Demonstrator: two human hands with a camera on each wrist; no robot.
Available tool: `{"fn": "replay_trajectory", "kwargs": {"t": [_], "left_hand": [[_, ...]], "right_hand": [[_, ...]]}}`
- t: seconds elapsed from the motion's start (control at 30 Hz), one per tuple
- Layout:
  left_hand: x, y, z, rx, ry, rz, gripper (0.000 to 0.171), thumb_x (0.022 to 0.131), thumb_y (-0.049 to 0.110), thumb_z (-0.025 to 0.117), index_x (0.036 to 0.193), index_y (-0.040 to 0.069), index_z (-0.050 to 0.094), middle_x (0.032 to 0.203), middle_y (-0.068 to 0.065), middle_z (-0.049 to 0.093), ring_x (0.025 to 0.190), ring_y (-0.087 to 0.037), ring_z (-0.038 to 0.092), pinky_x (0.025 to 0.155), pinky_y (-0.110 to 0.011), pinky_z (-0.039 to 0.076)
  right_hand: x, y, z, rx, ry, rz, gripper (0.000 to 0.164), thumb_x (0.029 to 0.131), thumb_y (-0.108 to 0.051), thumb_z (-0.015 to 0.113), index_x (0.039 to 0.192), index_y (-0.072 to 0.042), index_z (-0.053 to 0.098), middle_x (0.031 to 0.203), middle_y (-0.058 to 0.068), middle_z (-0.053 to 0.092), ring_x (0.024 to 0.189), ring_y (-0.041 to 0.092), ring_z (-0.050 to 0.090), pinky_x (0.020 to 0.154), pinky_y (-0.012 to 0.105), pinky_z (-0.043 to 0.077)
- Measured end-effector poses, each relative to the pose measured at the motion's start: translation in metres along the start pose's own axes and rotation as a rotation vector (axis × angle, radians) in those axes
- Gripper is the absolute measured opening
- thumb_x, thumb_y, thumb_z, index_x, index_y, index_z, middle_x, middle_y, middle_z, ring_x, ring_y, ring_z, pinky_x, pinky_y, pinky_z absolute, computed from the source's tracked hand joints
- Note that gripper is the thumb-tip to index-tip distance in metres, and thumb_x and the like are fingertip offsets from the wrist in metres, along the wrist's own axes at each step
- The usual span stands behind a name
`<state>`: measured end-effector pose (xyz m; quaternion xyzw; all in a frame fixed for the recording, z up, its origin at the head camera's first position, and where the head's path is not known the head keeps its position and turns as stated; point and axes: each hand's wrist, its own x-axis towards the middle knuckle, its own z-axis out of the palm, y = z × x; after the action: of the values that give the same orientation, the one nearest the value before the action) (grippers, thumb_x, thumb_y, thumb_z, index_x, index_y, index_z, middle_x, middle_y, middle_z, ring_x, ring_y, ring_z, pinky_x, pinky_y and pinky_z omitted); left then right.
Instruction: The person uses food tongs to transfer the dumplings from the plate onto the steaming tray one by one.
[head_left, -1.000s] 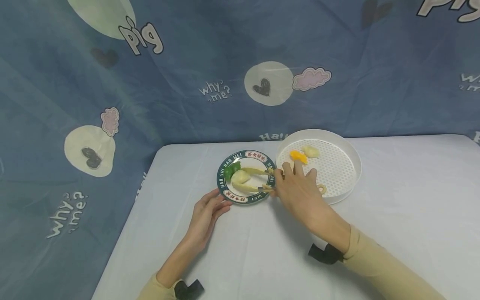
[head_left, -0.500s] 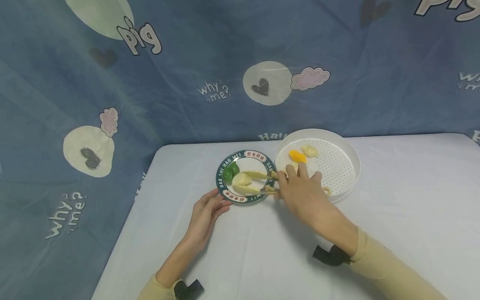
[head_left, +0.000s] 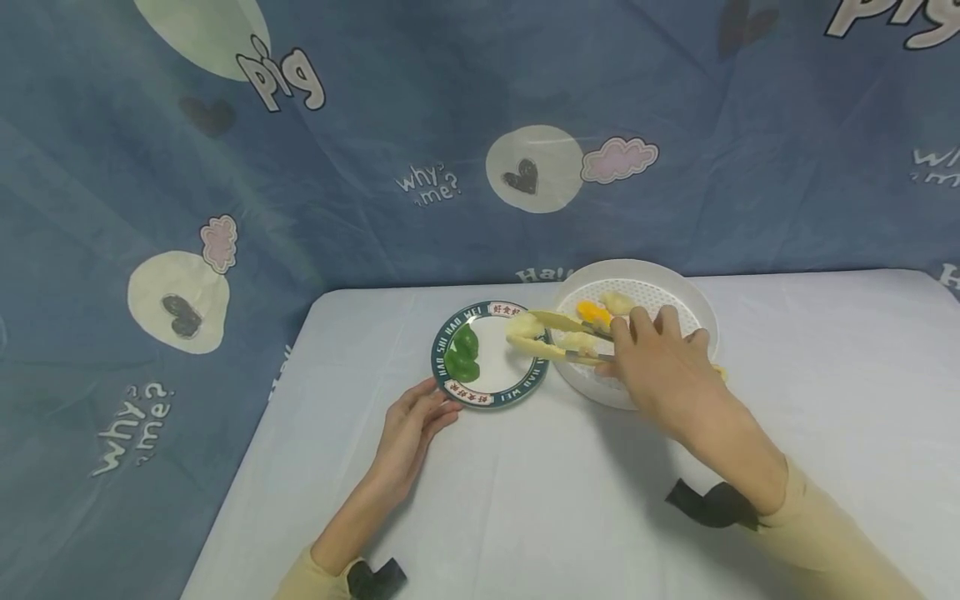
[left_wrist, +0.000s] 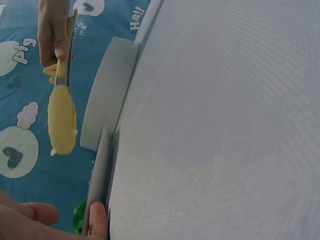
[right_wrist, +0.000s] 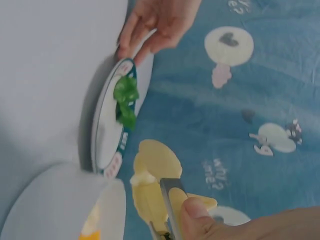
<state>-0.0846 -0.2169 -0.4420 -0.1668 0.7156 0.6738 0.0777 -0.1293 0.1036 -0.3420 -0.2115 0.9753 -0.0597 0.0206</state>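
My right hand (head_left: pixel 667 375) grips tongs (head_left: pixel 566 352) with pale yellow tips, also in the right wrist view. A pale cream food piece (head_left: pixel 522 325) sits between the tips, above the right rim of a green-rimmed plate (head_left: pixel 487 397). Glossy green pieces (head_left: pixel 461 354), like cut pepper, lie on the plate's left part. At its lower left edge, my left hand (head_left: pixel 408 429) touches the rim with fairly straight fingers; in the left wrist view one finger (left_wrist: pixel 98 220) lies against the plate's outer side. Part of the tongs' handle is hidden by my right hand.
Right of the plate, almost against it, stands a round white tray (head_left: pixel 708 312) with a perforated bottom. An orange-yellow piece (head_left: pixel 594 313) and pale pieces (head_left: pixel 617 302) lie in it. A blue patterned cloth (head_left: pixel 375 225) hangs behind the white table (head_left: pixel 517 500).
The tongs have closed around the cream piece and lifted it off the plate. My right hand has moved right, over the tray. The left hand keeps its place at the rim.
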Motion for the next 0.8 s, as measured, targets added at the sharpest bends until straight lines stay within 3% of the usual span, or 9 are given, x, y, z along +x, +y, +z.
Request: {"fn": "replay_trajectory", "kwargs": {"t": [0.13,0.3,0.8], "left_hand": [[0.001,0.0,0.0,-0.003,-0.001,-0.001,0.062,0.108,0.015,0.048,0.165,-0.003,0.03,0.144,-0.023,0.056,0.125,-0.019,0.068,0.11,-0.02,0.062],[0.001,0.0,-0.001,-0.01,0.009,0.0,0.062,0.108,0.013,0.048,0.165,-0.004,0.03,0.145,-0.024,0.055,0.125,-0.02,0.068,0.11,-0.021,0.062],[0.001,-0.002,-0.001,-0.032,0.004,0.004,0.062,0.107,0.01,0.046,0.165,-0.004,0.03,0.142,-0.023,0.055,0.121,-0.016,0.068,0.109,-0.019,0.062]], "right_hand": [[-0.01,0.016,-0.001,0.003,0.004,-0.001,0.044,0.106,-0.037,0.066,0.122,0.003,0.055,0.095,0.013,0.047,0.092,0.037,0.039,0.061,0.041,0.034],[-0.021,0.034,-0.001,0.032,0.018,0.018,0.038,0.107,-0.035,0.064,0.107,0.0,0.05,0.09,0.011,0.041,0.088,0.035,0.034,0.061,0.037,0.027],[-0.041,0.076,0.006,0.049,-0.004,0.078,0.039,0.107,-0.031,0.064,0.108,0.005,0.051,0.091,0.016,0.047,0.084,0.039,0.037,0.055,0.04,0.033]]}}
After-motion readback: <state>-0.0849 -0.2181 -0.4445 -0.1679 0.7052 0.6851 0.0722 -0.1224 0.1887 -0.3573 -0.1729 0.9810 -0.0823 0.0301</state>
